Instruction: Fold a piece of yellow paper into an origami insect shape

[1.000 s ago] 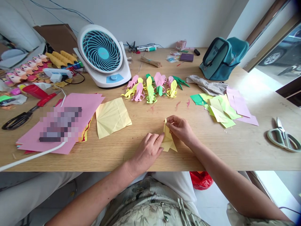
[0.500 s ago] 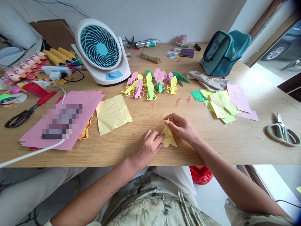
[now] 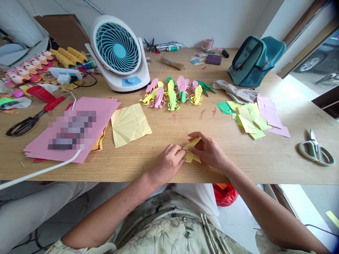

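A small folded piece of yellow paper [image 3: 191, 157] lies near the table's front edge, with a narrow flap slanting up to the right. My left hand [image 3: 169, 160] presses on its left side, fingers bent and closed on it. From the right, my right hand [image 3: 210, 150] pinches the paper by its flap between thumb and fingers. Parts of the paper are hidden under the fingers. To the left lies a creased yellow sheet [image 3: 131, 125]. Several folded paper figures [image 3: 172, 95] in pink, yellow and green stand farther back.
At the left are a pink paper stack [image 3: 97, 113], black-handled scissors [image 3: 39, 114] and a white fan [image 3: 136, 83]. Loose paper pieces [image 3: 251, 118], grey-handled scissors [image 3: 315, 150] and a teal bag [image 3: 247, 65] lie to the right. A white cable [image 3: 53, 167] crosses the left front.
The paper's upright point now leans to the right as a narrow flap. My right hand has moved slightly right and down with it; my left hand stays on the paper. The view has shifted slightly.
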Motion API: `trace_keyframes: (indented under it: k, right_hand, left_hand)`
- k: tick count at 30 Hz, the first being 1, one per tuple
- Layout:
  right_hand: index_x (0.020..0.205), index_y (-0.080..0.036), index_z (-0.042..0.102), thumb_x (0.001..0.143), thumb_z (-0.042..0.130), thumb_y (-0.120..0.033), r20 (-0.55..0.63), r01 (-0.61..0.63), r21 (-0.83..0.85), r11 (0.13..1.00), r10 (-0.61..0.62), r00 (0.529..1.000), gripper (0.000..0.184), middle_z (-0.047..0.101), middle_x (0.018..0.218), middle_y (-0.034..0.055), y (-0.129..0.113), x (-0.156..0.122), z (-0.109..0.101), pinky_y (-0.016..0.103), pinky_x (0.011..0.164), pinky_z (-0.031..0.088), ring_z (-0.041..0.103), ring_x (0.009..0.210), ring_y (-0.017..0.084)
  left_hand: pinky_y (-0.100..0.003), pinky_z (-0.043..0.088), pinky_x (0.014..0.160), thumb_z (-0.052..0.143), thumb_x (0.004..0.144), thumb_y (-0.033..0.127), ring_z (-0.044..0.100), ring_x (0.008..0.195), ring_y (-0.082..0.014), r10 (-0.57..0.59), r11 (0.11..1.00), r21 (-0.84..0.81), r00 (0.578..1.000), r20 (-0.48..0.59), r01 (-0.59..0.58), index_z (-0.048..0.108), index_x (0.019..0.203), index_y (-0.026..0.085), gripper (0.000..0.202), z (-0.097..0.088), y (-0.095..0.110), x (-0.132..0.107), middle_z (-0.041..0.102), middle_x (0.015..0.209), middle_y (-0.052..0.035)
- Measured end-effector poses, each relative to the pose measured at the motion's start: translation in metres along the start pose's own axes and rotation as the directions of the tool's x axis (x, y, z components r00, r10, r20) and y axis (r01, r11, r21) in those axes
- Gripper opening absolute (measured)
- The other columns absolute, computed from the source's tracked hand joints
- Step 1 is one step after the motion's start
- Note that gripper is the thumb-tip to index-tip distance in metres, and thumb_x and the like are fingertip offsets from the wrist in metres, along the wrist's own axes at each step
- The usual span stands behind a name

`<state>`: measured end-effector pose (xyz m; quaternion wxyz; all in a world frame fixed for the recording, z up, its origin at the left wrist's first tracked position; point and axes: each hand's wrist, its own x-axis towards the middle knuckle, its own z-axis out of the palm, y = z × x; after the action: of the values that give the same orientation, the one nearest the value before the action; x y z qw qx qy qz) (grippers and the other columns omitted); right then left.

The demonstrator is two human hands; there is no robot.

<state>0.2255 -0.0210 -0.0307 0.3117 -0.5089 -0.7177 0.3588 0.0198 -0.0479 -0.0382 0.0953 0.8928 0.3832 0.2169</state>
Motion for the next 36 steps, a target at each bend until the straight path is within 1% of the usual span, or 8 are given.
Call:
trace_keyframes:
  k: [4, 10, 13, 18, 23, 25, 32, 36]
  right_hand:
    - [0.116, -0.02, 0.058, 0.083, 0.064, -0.029, 0.001, 0.01, 0.007, 1.0, -0.01, 1.0, 0.034, 0.065, 0.085, 0.0005, -0.001, -0.002, -0.002, 0.024, 0.059, 0.041, 0.049, 0.061, 0.011]
    - [0.125, -0.02, 0.053, 0.083, 0.053, -0.017, 0.058, 0.05, 0.081, 0.995, -0.055, 0.997, 0.042, 0.065, 0.115, 0.0082, 0.001, 0.0, -0.003, 0.026, 0.072, 0.048, 0.062, 0.083, 0.014]
    - [0.124, -0.019, 0.053, 0.079, 0.053, -0.015, 0.028, 0.045, -0.011, 0.999, -0.045, 0.999, 0.045, 0.067, 0.104, 0.0058, 0.0, 0.003, 0.001, 0.026, 0.069, 0.047, 0.06, 0.074, 0.013]
    - [0.113, -0.019, 0.056, 0.077, 0.056, -0.018, -0.108, -0.022, -0.113, 0.993, 0.01, 0.994, 0.037, 0.058, 0.072, -0.0028, -0.003, 0.009, 0.012, 0.025, 0.063, 0.044, 0.056, 0.065, 0.014]
    - [0.084, -0.022, 0.051, 0.073, 0.059, -0.024, -0.182, -0.095, -0.206, 0.974, 0.057, 0.982, 0.013, 0.057, 0.066, -0.003, -0.002, 0.012, 0.018, 0.025, 0.059, 0.037, 0.053, 0.061, 0.015]
    - [0.076, -0.023, 0.047, 0.074, 0.059, -0.026, -0.19, -0.11, -0.212, 0.971, 0.07, 0.979, 0.012, 0.057, 0.064, -0.0025, -0.001, 0.012, 0.018, 0.025, 0.058, 0.035, 0.051, 0.06, 0.014]
    - [0.069, -0.023, 0.04, 0.081, 0.054, -0.028, -0.195, -0.078, -0.167, 0.983, 0.045, 0.98, 0.018, 0.049, 0.06, -0.0047, -0.003, 0.013, 0.016, 0.024, 0.055, 0.032, 0.043, 0.055, 0.011]
    - [0.075, -0.022, 0.046, 0.084, 0.053, -0.027, -0.205, -0.044, -0.118, 0.992, 0.02, 0.979, 0.012, 0.052, 0.063, -0.0044, -0.002, 0.013, 0.016, 0.023, 0.057, 0.034, 0.046, 0.058, 0.011]
  left_hand:
    - [-0.033, 0.052, 0.087, 0.043, 0.097, 0.009, 0.058, 0.096, -0.0186, -0.032, 0.996, -0.082, 0.999, -0.044, 0.028, 0.063, 0.107, 0.017, 0.024, -0.001, -0.002, 0.001, 0.06, 0.099, -0.0073]
    - [-0.027, 0.051, 0.081, 0.048, 0.094, 0.007, 0.062, 0.088, -0.0149, -0.108, 0.965, -0.248, 0.992, -0.064, 0.089, 0.065, 0.102, 0.016, 0.021, -0.002, -0.009, 0.004, 0.062, 0.096, -0.0048]
    - [-0.027, 0.051, 0.082, 0.05, 0.092, 0.006, 0.063, 0.088, -0.0148, -0.132, 0.958, -0.268, 0.988, -0.085, 0.105, 0.065, 0.103, 0.017, 0.021, -0.001, -0.011, 0.004, 0.062, 0.097, -0.0047]
    - [-0.029, 0.052, 0.085, 0.049, 0.091, 0.005, 0.061, 0.091, -0.0157, -0.104, 0.969, -0.234, 0.991, -0.089, 0.08, 0.063, 0.104, 0.017, 0.023, 0.0, -0.01, 0.002, 0.061, 0.098, -0.0052]
    - [-0.032, 0.051, 0.086, 0.049, 0.091, 0.006, 0.059, 0.093, -0.0183, -0.101, 0.984, -0.156, 0.99, -0.096, 0.085, 0.062, 0.103, 0.018, 0.022, 0.001, -0.009, 0.002, 0.061, 0.096, -0.0053]
    - [-0.031, 0.051, 0.085, 0.048, 0.091, 0.005, 0.059, 0.092, -0.0178, -0.107, 0.982, -0.165, 0.991, -0.085, 0.092, 0.062, 0.104, 0.018, 0.023, 0.001, -0.009, 0.002, 0.061, 0.097, -0.0054]
    - [-0.031, 0.051, 0.085, 0.046, 0.092, 0.004, 0.059, 0.093, -0.0181, -0.104, 0.988, -0.122, 0.993, -0.046, 0.098, 0.059, 0.114, 0.017, 0.029, -0.002, -0.007, 0.003, 0.061, 0.099, -0.0057]
    - [-0.032, 0.051, 0.087, 0.043, 0.094, 0.005, 0.059, 0.096, -0.0193, -0.058, 0.996, -0.068, 0.997, -0.047, 0.055, 0.058, 0.119, 0.017, 0.032, -0.003, -0.004, 0.004, 0.06, 0.097, -0.0059]
